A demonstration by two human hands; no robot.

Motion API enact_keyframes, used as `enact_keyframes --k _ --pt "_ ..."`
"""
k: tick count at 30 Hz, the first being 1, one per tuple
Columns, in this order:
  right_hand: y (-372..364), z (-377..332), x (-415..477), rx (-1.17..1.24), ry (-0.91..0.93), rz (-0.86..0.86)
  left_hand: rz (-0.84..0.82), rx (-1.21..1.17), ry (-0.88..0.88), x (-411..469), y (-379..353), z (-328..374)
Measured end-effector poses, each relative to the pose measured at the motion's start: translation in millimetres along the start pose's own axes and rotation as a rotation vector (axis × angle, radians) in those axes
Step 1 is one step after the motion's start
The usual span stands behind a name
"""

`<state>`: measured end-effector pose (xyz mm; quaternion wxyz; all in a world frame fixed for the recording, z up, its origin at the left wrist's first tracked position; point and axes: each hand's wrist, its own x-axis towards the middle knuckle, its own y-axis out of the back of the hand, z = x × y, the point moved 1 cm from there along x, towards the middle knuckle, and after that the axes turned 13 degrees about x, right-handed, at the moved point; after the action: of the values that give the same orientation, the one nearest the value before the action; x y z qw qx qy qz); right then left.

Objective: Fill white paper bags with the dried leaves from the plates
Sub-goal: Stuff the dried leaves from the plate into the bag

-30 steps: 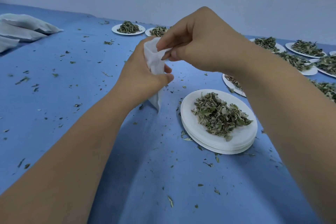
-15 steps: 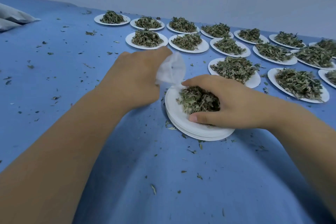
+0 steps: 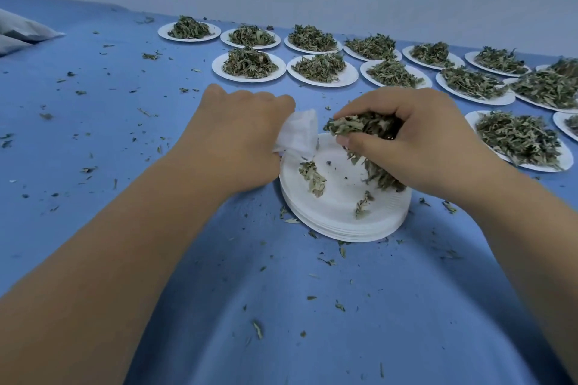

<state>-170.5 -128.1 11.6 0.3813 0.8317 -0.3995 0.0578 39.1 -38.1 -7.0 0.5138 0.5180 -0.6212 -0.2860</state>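
Filling step in hand: right hand [image 3: 416, 141] grips a clump of dried green leaves [image 3: 362, 126] above the stacked white paper plates [image 3: 337, 216], left hand [image 3: 240, 137] pinching the small white paper bag [image 3: 298, 134] at the rim. Next move, judged: leaves into the bag's mouth, held open.

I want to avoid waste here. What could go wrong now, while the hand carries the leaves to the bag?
The right hand grips an overfull bunch of dried leaves; trailing pieces may drop beside the plate stack. The white paper bag in the left hand looks crumpled, so leaves may miss its mouth.
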Motion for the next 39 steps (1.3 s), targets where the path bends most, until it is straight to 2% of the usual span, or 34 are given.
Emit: enact_keyframes --k 4,7,11,15,21,28,31,35,39 --pt "-11.7 -8.9 -2.3 -0.052 0.044 -0.056 0.009 -0.010 -0.023 0.5 2.9 9.0" --pt "-16.7 -7.2 -3.0 -0.039 0.045 -0.018 0.029 -0.076 -0.030 0.3 3.1 11.4" --pt "-14.1 -4.7 -1.7 0.010 -0.002 0.044 0.051 -0.238 0.051 -2.4 6.0 6.7" --pt "-13.0 -9.8 -4.1 -0.026 0.058 0.043 0.003 -0.178 -0.001 -2.2 7.4 12.2" --pt "-13.5 -14.7 -6.1 -0.068 0.121 -0.016 0.025 -0.211 -0.023 -1.4 5.9 26.6" --pt "-11.0 -15.8 -8.8 0.103 0.002 -0.183 -0.014 -0.341 0.003 -3.7 7.5 35.3" --pt "-12.2 -15.6 -10.7 0.122 0.017 -0.094 -0.026 -0.353 0.005 -3.3 9.0 37.5" --pt "-13.3 -14.4 -11.6 0.252 -0.083 -0.003 -0.013 -0.318 -0.004 -3.4 8.9 40.9" --pt "-19.2 -12.9 -11.8 0.244 -0.080 0.078 -0.009 -0.300 -0.016 -1.6 9.1 44.4"
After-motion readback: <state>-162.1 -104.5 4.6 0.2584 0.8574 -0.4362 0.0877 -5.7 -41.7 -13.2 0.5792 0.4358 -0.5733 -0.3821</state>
